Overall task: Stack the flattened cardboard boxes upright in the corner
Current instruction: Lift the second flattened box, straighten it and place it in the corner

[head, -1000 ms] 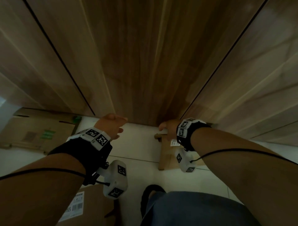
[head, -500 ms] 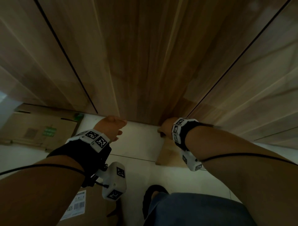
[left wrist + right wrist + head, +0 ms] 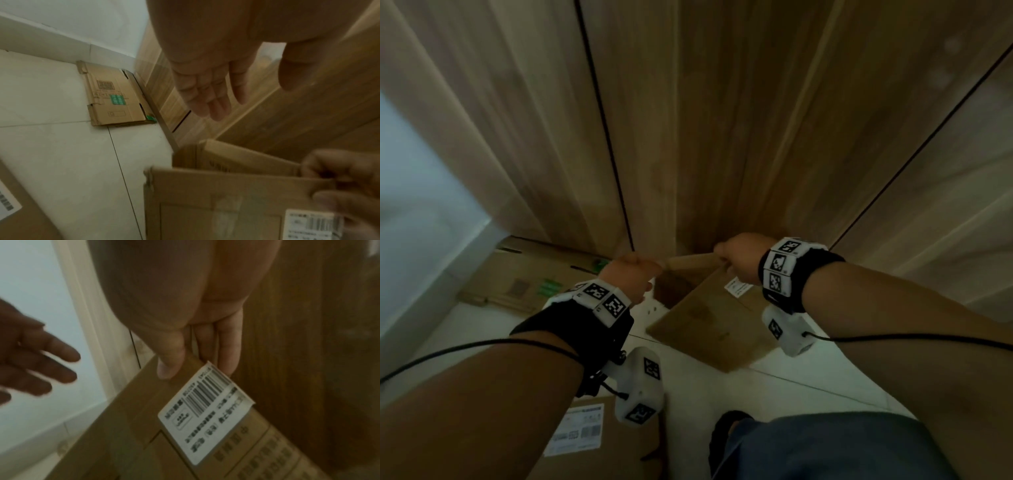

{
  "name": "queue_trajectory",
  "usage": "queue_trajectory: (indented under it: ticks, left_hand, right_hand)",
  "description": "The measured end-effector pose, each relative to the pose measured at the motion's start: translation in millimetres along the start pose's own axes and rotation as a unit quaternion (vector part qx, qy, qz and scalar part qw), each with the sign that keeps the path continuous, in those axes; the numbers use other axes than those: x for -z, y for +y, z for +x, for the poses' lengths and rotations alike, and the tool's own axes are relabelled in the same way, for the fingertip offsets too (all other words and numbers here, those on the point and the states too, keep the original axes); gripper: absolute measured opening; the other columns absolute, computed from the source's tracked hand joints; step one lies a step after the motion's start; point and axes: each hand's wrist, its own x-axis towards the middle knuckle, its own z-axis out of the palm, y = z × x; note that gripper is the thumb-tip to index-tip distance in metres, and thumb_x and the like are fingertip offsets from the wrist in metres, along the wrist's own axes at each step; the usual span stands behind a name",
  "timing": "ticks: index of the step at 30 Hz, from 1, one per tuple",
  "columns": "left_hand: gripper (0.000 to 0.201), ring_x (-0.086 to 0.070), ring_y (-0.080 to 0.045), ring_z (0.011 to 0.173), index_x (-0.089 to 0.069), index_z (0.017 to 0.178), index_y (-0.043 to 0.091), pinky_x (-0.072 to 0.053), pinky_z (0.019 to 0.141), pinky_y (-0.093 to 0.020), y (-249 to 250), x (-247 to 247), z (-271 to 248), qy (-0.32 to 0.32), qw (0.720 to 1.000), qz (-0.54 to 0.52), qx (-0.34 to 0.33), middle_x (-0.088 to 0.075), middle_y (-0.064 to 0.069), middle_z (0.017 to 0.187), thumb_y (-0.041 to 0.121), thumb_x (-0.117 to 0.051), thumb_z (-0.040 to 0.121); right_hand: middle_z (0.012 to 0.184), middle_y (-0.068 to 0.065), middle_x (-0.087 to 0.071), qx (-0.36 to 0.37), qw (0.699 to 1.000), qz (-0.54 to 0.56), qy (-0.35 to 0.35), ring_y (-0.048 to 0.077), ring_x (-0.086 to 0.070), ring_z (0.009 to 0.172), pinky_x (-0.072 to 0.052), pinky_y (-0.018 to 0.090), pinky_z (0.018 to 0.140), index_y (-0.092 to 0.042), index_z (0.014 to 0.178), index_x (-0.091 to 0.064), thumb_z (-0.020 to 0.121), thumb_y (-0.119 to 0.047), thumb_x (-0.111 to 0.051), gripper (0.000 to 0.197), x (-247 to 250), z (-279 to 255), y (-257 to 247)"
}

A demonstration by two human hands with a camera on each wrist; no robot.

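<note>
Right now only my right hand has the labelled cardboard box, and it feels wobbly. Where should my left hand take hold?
Probably its top edge, at the free left corner. The right hand pinches the flattened box by that edge near the shipping label, so that corner hangs unsupported. Bring the open left hand in from the left, thumb on the near face, fingers behind: the thin board suits a pinch.

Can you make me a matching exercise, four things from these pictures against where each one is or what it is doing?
1. right hand
2. left hand
3. flattened brown cardboard box with green sticker
4. white barcode label

a. stuck on the held brown cardboard box
b. flat on the floor by the wall
c. open, holding nothing
d. pinching the box's top edge

Pairs: 1-d, 2-c, 3-b, 4-a
</note>
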Motion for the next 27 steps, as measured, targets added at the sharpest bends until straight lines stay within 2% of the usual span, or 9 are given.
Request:
queue_trajectory:
  ticks: [2,4,6,9,12,15,19,22,27]
  left_hand:
    - [0.037,-0.060,-0.035,0.102,-0.058,0.117,-0.001,-0.050,0.086,-0.039,1.7,18.6,-12.9,0.017,1.000,0.019,-0.018,-0.059,-0.025,0.125,0.021,-0.056,0.088]
    - [0.041,-0.057,-0.037,0.113,-0.063,0.110,0.012,-0.045,0.100,-0.045,2.2,40.0,-26.8,0.031,0.998,0.045,-0.028,-0.062,-0.022,0.122,0.038,-0.063,0.078]
    - [0.049,-0.059,-0.032,0.110,-0.061,0.108,0.021,-0.047,0.099,-0.041,0.5,60.3,-43.0,0.064,0.996,0.054,-0.033,-0.064,-0.013,0.119,0.047,-0.067,0.067]
    - [0.051,-0.057,-0.028,0.113,-0.058,0.120,0.022,-0.045,0.093,-0.033,-5.5,85.7,-65.3,0.135,0.985,0.083,-0.063,-0.058,-0.008,0.124,0.041,-0.067,0.074]
    - [0.051,-0.051,-0.030,0.120,-0.058,0.122,0.025,-0.041,0.104,-0.039,-12.9,114.8,-89.6,0.207,0.967,0.120,-0.086,-0.050,-0.010,0.131,0.039,-0.065,0.074]
    - [0.053,-0.048,-0.033,0.122,-0.055,0.125,0.026,-0.039,0.106,-0.042,-19.1,141.5,-108.1,0.260,0.954,0.124,-0.086,-0.045,-0.013,0.134,0.036,-0.064,0.074]
    - [0.074,-0.042,-0.036,0.130,-0.033,0.143,0.022,-0.038,0.107,-0.046,-24.6,168.9,-127.8,0.250,0.963,0.067,-0.076,-0.036,-0.017,0.143,0.026,-0.065,0.076]
    - [0.084,-0.036,-0.032,0.136,-0.021,0.148,0.021,-0.034,0.110,-0.041,-28.3,186.1,-137.7,0.238,0.966,0.044,-0.088,-0.032,-0.014,0.149,0.022,-0.064,0.077]
    - [0.101,-0.047,-0.036,0.127,-0.019,0.147,0.022,-0.043,0.103,-0.045,-42.2,219.2,-145.3,0.243,0.968,0.025,-0.059,-0.042,-0.016,0.144,0.038,-0.067,0.060]
  right_hand:
    - [0.083,0.001,-0.050,0.010,0.997,0.057,0.043,0.021,-0.051,0.080,-0.040,0.028,0.062,-0.021,0.087,-0.045,0.089,-0.013,-0.051,0.011,14.6,-5.1,-13.0]
    - [0.089,0.001,-0.053,0.024,0.991,0.105,0.085,0.020,-0.052,0.083,-0.042,0.030,0.068,-0.023,0.087,-0.046,0.088,-0.017,-0.055,0.011,33.4,-14.7,-31.4]
    - [0.088,-0.001,-0.054,0.034,0.982,0.141,0.125,0.018,-0.051,0.081,-0.039,0.028,0.067,-0.022,0.087,-0.048,0.088,-0.018,-0.056,0.009,49.2,-25.5,-51.0]
    - [0.085,-0.001,-0.056,0.041,0.968,0.173,0.176,0.019,-0.054,0.079,-0.040,0.028,0.068,-0.018,0.089,-0.053,0.088,-0.019,-0.056,0.003,61.2,-35.2,-73.8]
    - [0.086,-0.002,-0.058,0.042,0.958,0.190,0.212,0.019,-0.057,0.081,-0.041,0.028,0.068,-0.021,0.088,-0.052,0.088,-0.022,-0.056,0.004,67.5,-41.1,-93.8]
    - [0.082,-0.004,-0.056,0.029,0.945,0.211,0.247,0.017,-0.055,0.079,-0.040,0.026,0.064,-0.021,0.090,-0.052,0.089,-0.023,-0.054,0.003,72.0,-45.7,-113.2]
    - [0.078,-0.007,-0.054,0.009,0.917,0.271,0.292,0.015,-0.055,0.077,-0.039,0.023,0.060,-0.023,0.089,-0.051,0.089,-0.023,-0.054,0.003,72.4,-48.1,-142.3]
    - [0.079,-0.006,-0.053,0.002,0.889,0.333,0.313,0.017,-0.055,0.080,-0.040,0.026,0.068,-0.022,0.088,-0.050,0.090,-0.022,-0.055,0.005,74.3,-47.3,-164.3]
    - [0.099,0.002,-0.058,0.001,0.813,0.496,0.306,0.021,-0.059,0.093,-0.053,0.035,0.081,-0.017,0.102,-0.053,0.090,-0.018,-0.055,0.012,77.3,-42.5,-194.0]
